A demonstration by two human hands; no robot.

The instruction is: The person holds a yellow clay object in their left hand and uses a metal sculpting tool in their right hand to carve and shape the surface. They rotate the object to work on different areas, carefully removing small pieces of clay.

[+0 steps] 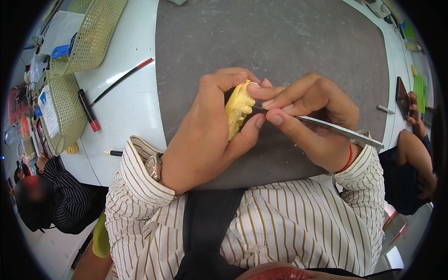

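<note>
My left hand [200,128] is closed around a yellow plaster dental cast [239,106], its tooth bumps turned to the right. The left thumb presses along its near side, and the palm hides the back of it. Pinched in my right hand [322,100] is a slim scalpel [345,132] with a flat, metal, ruler-marked handle. Its thin tip points left and meets the teeth of the cast, though the exact contact is too small to make out. The right fingertips are close to the cast's edge. Both hands are raised over a dark grey mat [280,42].
Two pale yellow mesh baskets [100,39] stand at the left with papers and tools. Beside them lie a black-and-red marker [88,110] and a thin black rod with a red end [122,81]. A pen [114,153] is by my left cuff. People sit on both sides; one hand holds a phone [402,97].
</note>
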